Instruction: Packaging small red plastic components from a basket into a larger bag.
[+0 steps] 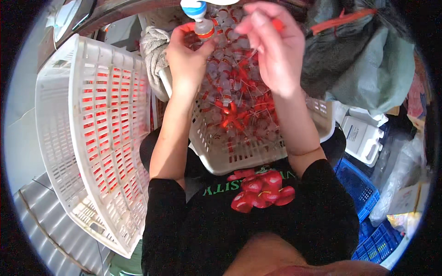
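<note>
From the head view, two bare hands are up over one white basket [225,166] at the person's lap. The left hand [188,50] grips one small clear bottle [203,31] with a red band, thumb on one side and fingers on the other, above the basket's far part. One blue-and-white piece [194,9] is at the bottle's top; whether it is joined on cannot be told. The right hand [275,43], fingers bent, is beside it, apart from the bottle. One red piece [277,24] shows among its fingers; whether they pinch it cannot be told.

The basket holds a heap of clear bottles [224,69] mixed with red parts [231,117], too many and too tangled to count.

To the left stands one tall white crate [73,138], red showing through its slots, with one grey cloth [155,48] near its far end. To the right are one red strip [343,20] over dark green sheeting [384,69], at least one white jerrycan [361,140] and two blue crates [363,184].
</note>
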`<state>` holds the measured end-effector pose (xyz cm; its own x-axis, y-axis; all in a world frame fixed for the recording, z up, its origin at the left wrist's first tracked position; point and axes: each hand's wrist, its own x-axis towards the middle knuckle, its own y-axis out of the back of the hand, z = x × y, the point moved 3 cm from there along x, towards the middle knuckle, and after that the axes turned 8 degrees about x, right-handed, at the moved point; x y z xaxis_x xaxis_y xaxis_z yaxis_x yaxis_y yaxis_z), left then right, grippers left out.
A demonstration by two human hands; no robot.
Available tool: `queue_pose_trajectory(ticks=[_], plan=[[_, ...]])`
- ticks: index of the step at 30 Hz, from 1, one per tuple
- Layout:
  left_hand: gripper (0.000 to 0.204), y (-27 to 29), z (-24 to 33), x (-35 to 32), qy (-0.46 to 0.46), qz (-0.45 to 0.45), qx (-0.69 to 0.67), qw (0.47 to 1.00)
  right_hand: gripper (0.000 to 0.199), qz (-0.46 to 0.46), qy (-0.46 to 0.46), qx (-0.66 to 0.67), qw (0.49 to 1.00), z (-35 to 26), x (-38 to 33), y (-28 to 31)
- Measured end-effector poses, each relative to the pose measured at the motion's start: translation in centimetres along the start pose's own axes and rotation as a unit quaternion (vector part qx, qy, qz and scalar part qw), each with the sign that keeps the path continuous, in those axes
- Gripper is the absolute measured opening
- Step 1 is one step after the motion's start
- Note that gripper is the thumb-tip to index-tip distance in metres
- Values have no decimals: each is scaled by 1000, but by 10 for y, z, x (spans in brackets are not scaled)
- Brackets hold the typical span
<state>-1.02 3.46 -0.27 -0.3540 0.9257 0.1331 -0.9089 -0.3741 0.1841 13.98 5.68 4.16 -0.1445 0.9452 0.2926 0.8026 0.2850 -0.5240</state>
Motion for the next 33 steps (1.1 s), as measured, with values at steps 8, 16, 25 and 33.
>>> queue_pose_trajectory(ticks=[8,16,25,33], plan=[[36,1,14,-3,5,-22,-2,1000,11,45,62,27,997,-18,21,-42],[34,0,18,-5,-38,13,-63,997,9,-60,188,182,963,0,33,-39],[36,2,19,-5,-27,-25,-11,999,8,-60,209,212,953,8,31,-41],[35,3,16,-5,-23,-19,-53,998,8,64,88,99,989,-4,15,-43]])
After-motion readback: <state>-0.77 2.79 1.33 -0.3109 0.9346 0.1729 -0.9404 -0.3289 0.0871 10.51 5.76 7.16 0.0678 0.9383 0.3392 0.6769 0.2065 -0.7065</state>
